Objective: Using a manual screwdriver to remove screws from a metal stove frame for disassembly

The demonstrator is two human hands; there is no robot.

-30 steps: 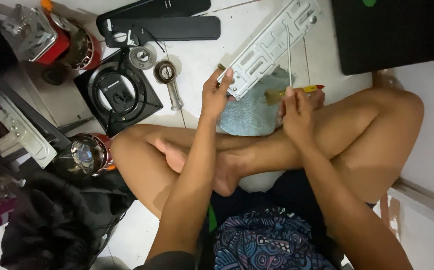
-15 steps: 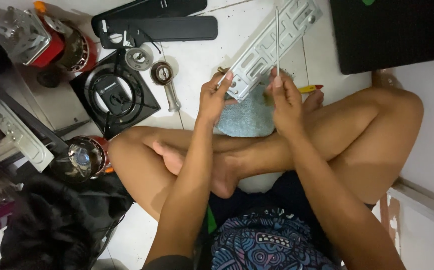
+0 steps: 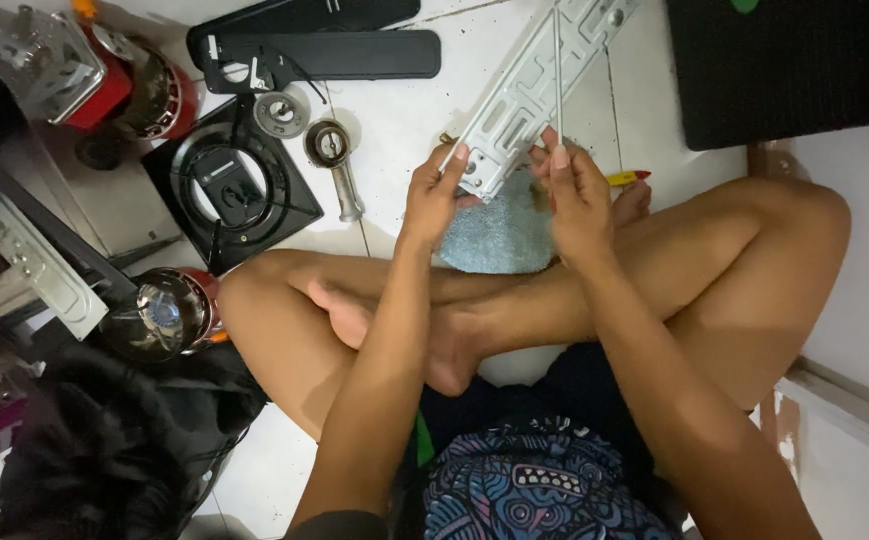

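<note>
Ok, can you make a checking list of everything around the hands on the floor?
Surface: white tiled floor, a grey cloth under the hands.
Job's things: perforated metal bracket, lower end held by the left hand; thin rod pinched upright by the right hand.
Clutter: yellow-and-red pencil, black square plate, two metal rings, black panels, red motor, another motor, grey bracket, dark bag.
Grippers: both hands closed on their parts.
Cables: nothing seen clearly.
Surroundings: black mat, crossed bare legs.
</note>
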